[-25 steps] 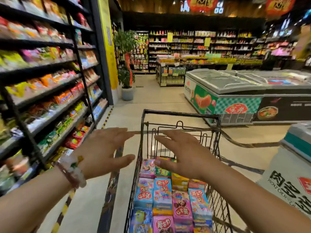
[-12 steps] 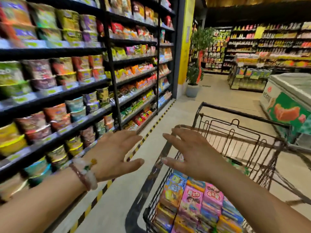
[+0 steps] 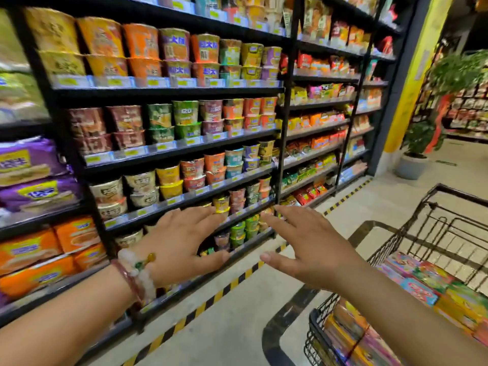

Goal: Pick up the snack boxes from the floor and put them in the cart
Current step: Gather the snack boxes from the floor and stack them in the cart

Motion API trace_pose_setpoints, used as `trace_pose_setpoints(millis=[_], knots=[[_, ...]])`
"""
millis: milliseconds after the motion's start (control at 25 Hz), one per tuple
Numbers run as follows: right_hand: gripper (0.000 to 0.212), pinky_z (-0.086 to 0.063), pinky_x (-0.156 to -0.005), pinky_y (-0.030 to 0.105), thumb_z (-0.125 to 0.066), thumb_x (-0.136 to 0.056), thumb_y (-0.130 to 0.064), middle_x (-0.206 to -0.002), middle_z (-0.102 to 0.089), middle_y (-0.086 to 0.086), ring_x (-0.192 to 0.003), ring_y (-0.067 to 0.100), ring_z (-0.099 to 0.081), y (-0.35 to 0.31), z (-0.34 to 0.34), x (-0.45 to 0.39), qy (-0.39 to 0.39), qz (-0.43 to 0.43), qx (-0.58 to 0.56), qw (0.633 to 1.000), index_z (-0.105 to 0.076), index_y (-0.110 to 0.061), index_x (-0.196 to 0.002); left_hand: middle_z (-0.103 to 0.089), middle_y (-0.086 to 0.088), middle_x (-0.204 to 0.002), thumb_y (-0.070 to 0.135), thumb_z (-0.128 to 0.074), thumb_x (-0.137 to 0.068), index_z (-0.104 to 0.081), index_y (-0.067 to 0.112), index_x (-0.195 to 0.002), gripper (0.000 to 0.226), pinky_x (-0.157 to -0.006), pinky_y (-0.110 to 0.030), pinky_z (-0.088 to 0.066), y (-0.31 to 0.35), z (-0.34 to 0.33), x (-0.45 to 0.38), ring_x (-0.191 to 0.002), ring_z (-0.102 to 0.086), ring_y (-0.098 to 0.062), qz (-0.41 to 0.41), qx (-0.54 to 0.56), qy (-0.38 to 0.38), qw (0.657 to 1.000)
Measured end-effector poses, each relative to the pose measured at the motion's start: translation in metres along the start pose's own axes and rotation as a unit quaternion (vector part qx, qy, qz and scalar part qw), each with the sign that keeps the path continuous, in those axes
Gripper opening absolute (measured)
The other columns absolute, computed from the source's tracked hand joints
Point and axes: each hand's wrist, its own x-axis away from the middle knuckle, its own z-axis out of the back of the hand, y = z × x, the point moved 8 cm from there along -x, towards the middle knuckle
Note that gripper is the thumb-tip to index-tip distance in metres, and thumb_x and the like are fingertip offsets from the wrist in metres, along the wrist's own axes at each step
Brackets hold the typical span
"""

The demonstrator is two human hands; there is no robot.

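A black wire cart stands at the lower right, holding several colourful snack boxes in pink, blue, yellow and orange. My left hand, with bead bracelets at the wrist, is stretched out palm down, fingers apart and empty, in front of the low shelves. My right hand is spread the same way, empty, just left of the cart. No snack box on the floor is in view.
Tall black shelves of cup noodles and snack bags fill the left and centre. A yellow-black striped line runs along their base on the pale floor. A potted plant by a yellow pillar stands at the far right.
My view has swung left, from the aisle and freezers to the noodle shelves. The cart has slid to the right edge of view. Both hands stay spread and empty.
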Motion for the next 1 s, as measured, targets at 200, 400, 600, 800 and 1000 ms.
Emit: trace_pose_setpoints(millis=[200, 400, 600, 800, 1000], knots=[[0.073, 0.002, -0.116, 0.032, -0.024, -0.086, -0.073, -0.159, -0.004, -0.010, -0.145, 0.012, 0.002, -0.118, -0.015, 0.001, -0.009, 0.081, -0.018, 0.997, -0.005, -0.043, -0.150, -0.009, 0.015, -0.157, 0.093, 0.020, -0.043, -0.006, 0.042, -0.148, 0.121, -0.115, -0.034, -0.008, -0.061, 0.005, 0.112, -0.143, -0.009, -0.009, 0.069, -0.019, -0.012, 0.997], [0.079, -0.004, -0.117, 0.034, -0.015, -0.081, -0.080, -0.159, -0.006, -0.009, -0.144, 0.012, -0.001, -0.260, -0.026, 0.003, -0.009, 0.191, -0.019, 0.981, -0.006, -0.042, -0.150, -0.013, 0.013, -0.156, 0.093, 0.022, -0.041, -0.010, 0.040, -0.148, 0.124, -0.115, -0.033, -0.011, -0.120, 0.015, 0.248, -0.142, -0.012, -0.011, 0.161, -0.038, -0.035, 0.986], [0.082, 0.001, -0.117, 0.036, -0.016, -0.079, -0.078, -0.159, -0.003, -0.009, -0.145, 0.013, 0.002, -0.392, -0.039, 0.000, -0.024, 0.301, -0.040, 0.952, -0.001, -0.041, -0.150, -0.010, 0.013, -0.158, 0.090, 0.026, -0.043, -0.010, 0.039, -0.149, 0.122, -0.115, -0.036, -0.011, -0.187, 0.027, 0.374, -0.144, -0.011, -0.011, 0.270, -0.056, -0.041, 0.960], [0.079, -0.003, -0.117, 0.034, -0.018, -0.083, -0.078, -0.159, -0.004, -0.007, -0.145, 0.014, 0.000, -0.513, -0.046, -0.008, -0.028, 0.416, -0.036, 0.908, -0.003, -0.039, -0.151, -0.010, 0.016, -0.156, 0.093, 0.014, -0.049, -0.009, 0.041, -0.148, 0.114, -0.115, -0.037, -0.012, -0.234, 0.036, 0.484, -0.143, -0.010, -0.008, 0.387, -0.056, -0.035, 0.920], [0.070, -0.001, -0.115, 0.032, -0.029, -0.091, -0.067, -0.159, -0.004, -0.008, -0.144, 0.014, -0.002, -0.635, -0.056, -0.013, -0.029, 0.529, -0.043, 0.847, -0.004, -0.040, -0.151, -0.015, 0.013, -0.156, 0.079, -0.003, -0.062, -0.014, 0.037, -0.149, 0.096, -0.113, -0.032, -0.015, -0.277, 0.043, 0.584, -0.142, -0.015, -0.009, 0.490, -0.065, -0.014, 0.869]])
